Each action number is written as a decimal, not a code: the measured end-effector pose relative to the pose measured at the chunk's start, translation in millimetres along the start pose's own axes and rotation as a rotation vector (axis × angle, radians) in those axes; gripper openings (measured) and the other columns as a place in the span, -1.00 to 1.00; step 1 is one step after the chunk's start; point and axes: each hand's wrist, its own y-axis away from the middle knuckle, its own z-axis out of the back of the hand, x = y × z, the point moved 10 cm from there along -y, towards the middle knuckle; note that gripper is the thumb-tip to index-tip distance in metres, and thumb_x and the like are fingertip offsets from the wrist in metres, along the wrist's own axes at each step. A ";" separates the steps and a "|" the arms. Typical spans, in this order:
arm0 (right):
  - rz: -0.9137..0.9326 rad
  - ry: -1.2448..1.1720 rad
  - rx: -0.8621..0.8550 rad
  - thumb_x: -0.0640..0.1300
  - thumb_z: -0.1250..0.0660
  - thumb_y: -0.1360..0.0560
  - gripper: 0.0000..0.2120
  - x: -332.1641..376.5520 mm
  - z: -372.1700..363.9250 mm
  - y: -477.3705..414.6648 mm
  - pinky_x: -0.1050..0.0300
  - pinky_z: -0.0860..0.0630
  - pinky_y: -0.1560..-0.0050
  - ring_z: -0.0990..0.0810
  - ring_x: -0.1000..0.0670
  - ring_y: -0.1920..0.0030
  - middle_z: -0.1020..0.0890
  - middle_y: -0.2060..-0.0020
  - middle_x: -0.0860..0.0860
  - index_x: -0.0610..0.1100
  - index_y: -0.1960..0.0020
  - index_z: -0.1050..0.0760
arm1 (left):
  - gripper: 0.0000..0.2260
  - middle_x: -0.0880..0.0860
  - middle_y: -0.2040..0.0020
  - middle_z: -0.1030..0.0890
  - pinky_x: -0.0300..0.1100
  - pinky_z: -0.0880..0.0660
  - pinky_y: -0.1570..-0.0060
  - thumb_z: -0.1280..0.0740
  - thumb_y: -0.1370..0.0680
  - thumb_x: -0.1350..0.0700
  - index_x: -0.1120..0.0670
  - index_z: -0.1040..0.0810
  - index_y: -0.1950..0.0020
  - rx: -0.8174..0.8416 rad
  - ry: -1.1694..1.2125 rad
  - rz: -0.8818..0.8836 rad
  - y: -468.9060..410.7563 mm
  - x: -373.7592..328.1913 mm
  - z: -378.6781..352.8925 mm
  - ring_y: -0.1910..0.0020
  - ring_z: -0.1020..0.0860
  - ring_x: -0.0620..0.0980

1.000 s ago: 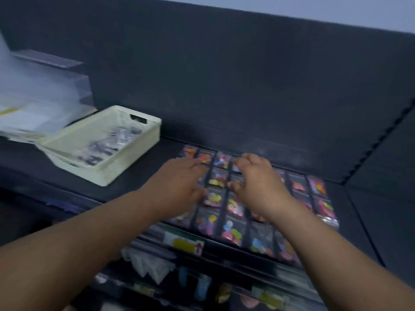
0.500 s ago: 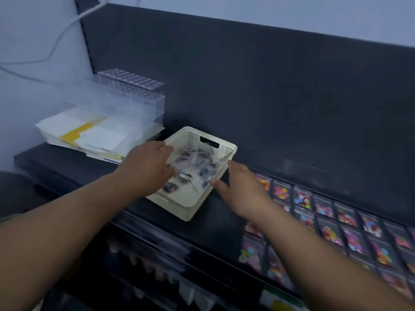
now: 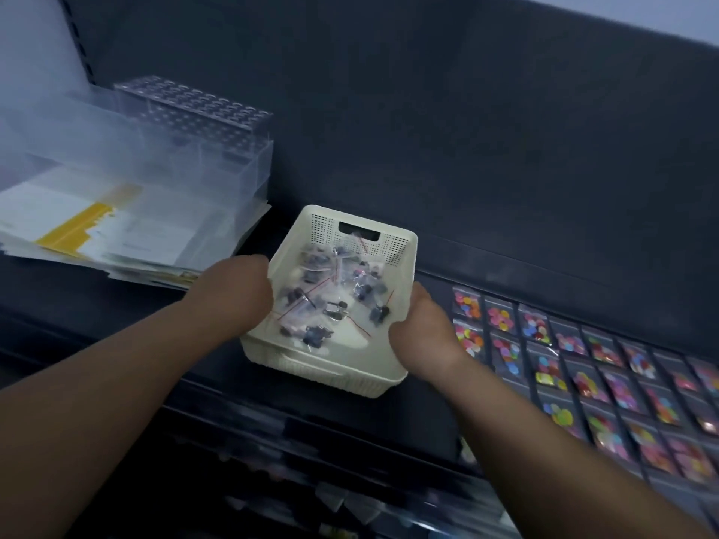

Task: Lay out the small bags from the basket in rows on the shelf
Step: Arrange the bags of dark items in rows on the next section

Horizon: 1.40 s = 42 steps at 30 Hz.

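Note:
A cream plastic basket (image 3: 342,377) stands on the dark shelf (image 3: 441,291) and holds several small clear bags (image 3: 334,301) with dark parts inside. My left hand (image 3: 237,289) grips the basket's left wall, its fingertips hidden. On the right rim, my right hand (image 3: 424,328) has its fingers curled over the edge. To the right of the basket, several small bags of coloured pieces (image 3: 583,367) lie flat on the shelf in rows.
A stack of papers (image 3: 97,231) under clear plastic boxes (image 3: 194,149) fills the shelf's left end, close to the basket. The dark back panel (image 3: 428,130) rises behind. Blurred goods sit on the lower shelf (image 3: 350,480) in front.
Both hands left the rows of coloured bags, reached left to the basket and now hold its two sides. The view swung left with them, and the basket sits turned end-on to me.

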 end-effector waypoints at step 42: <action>-0.278 -0.123 -0.629 -0.24 -0.13 -0.26 -0.61 -459.4 445.4 324.4 -0.02 -0.58 0.09 -0.59 -0.07 0.11 -0.62 0.13 0.01 -0.02 -0.05 -0.46 | -0.82 0.07 0.16 -0.56 -0.08 -0.47 0.22 -0.11 -0.56 0.13 0.10 -0.49 0.10 0.107 0.256 -0.722 301.8 -620.8 -98.1 0.19 -0.53 0.06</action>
